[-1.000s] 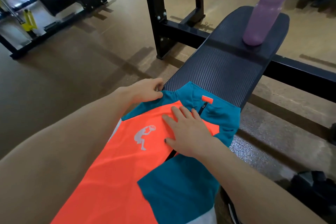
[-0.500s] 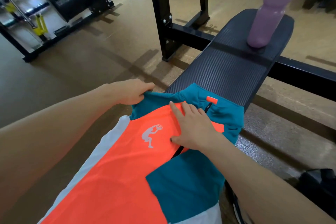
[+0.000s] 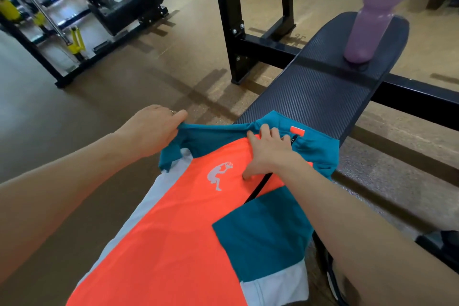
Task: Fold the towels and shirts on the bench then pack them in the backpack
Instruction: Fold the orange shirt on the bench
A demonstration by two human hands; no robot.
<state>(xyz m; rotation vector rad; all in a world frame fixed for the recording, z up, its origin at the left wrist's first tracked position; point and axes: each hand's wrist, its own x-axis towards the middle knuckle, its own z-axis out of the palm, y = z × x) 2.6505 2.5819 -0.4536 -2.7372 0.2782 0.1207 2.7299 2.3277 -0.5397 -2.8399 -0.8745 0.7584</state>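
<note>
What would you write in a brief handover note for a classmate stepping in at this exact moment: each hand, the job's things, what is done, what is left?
Left hand grips the teal shoulder edge of the shirt, lifted off the bench.
Right hand holds the shirt near the collar.
Shirt lies spread along the bench; its right sleeve appears folded in.
Purple bottle stands at the far end.
Left: finish folding and pack. No towels or open backpack in view.

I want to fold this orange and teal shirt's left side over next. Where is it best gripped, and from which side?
Probably at the teal shoulder edge of the orange and teal shirt, approached from the left. That edge overhangs the black textured bench, so fingers can curl under it, as the left hand does now. The right hand grips near the collar, anchoring the cloth.
</note>
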